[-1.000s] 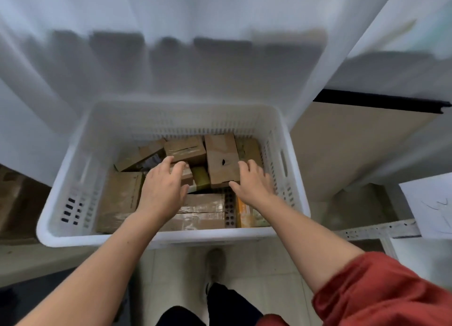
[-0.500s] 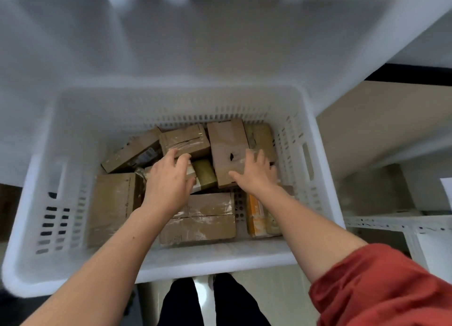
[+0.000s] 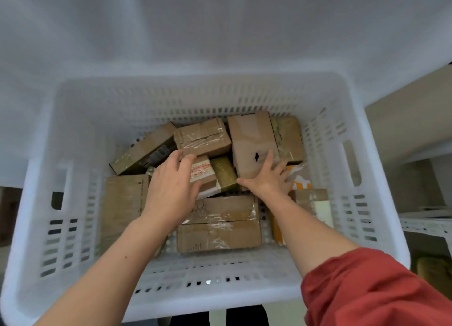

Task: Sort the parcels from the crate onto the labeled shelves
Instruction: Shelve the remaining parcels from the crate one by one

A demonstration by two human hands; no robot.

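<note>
Within the white crate, taped brown parcels lie jumbled over the floor. Near the far wall lies the tall parcel, with the right hand spread flat on it, fingers straight. Beside it, the left hand rests loosely open, fingers slightly bent, over the labelled parcel

One crate; two hands, left hand and right hand; about eight brown boxes; two olive boxes toward 12–1 o'clock; one orange-and-white packet at 3 o'clock.
</note>
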